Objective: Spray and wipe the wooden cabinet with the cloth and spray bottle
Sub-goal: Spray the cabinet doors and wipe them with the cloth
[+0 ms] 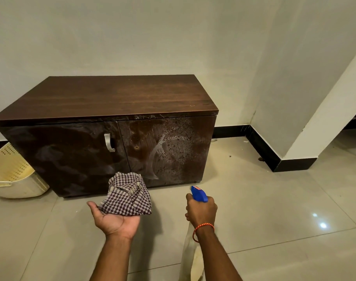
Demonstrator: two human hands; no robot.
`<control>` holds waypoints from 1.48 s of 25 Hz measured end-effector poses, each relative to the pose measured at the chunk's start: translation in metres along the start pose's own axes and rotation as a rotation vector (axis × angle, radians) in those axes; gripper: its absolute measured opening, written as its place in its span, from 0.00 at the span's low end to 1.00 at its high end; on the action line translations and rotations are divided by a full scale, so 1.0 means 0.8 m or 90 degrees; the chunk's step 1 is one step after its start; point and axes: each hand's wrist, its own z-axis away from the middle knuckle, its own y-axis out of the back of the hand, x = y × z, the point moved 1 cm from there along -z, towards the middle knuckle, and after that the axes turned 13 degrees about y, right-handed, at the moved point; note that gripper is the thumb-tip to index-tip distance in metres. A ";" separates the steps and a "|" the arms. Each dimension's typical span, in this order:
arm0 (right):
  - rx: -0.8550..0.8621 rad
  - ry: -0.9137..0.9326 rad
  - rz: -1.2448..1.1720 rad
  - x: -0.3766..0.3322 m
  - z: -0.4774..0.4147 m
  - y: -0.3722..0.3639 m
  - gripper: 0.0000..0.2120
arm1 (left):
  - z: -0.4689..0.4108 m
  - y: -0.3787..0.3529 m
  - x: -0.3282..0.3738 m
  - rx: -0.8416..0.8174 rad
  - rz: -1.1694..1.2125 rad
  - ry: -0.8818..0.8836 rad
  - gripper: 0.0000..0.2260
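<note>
A low dark wooden cabinet (104, 98) stands against the wall, with two doors and one metal handle (109, 142) on the left door. The right door (173, 151) carries a whitish patch of spray droplets with curved wipe streaks. My left hand (114, 218) is palm up in front of the cabinet, holding a bunched checked cloth (128, 196) on its fingers. My right hand (201, 209) grips a spray bottle with a blue trigger head (199, 194), its nozzle pointing at the right door. The pale bottle body (190, 258) hangs below my wrist.
A cream perforated plastic basket (12, 175) lies tipped on the floor at the cabinet's left side. Glossy beige floor tiles (274, 209) spread to the right. A white wall corner with black skirting (294, 165) juts out on the right.
</note>
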 end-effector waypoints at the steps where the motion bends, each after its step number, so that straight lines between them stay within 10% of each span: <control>1: 0.004 0.019 -0.005 -0.003 0.000 0.000 0.10 | 0.000 0.000 0.000 0.002 -0.001 -0.002 0.38; 12: 0.113 0.280 -0.112 -0.122 -0.003 0.030 0.12 | 0.011 -0.024 0.002 -0.026 -0.074 -0.059 0.36; 19: 0.152 0.302 -0.150 -0.129 -0.010 0.060 0.08 | 0.028 -0.166 -0.051 -0.039 -0.573 -0.544 0.16; 26: 0.150 0.272 -0.176 -0.101 -0.026 0.072 0.09 | -0.120 -0.233 -0.076 0.017 -1.304 -1.015 0.33; 30: 0.103 0.284 -0.184 -0.083 -0.035 0.077 0.08 | -0.147 -0.235 -0.103 0.074 -1.337 -1.181 0.33; 37: 0.073 0.293 -0.184 -0.075 -0.054 0.088 0.09 | -0.162 -0.224 -0.169 -0.203 -1.461 -1.252 0.43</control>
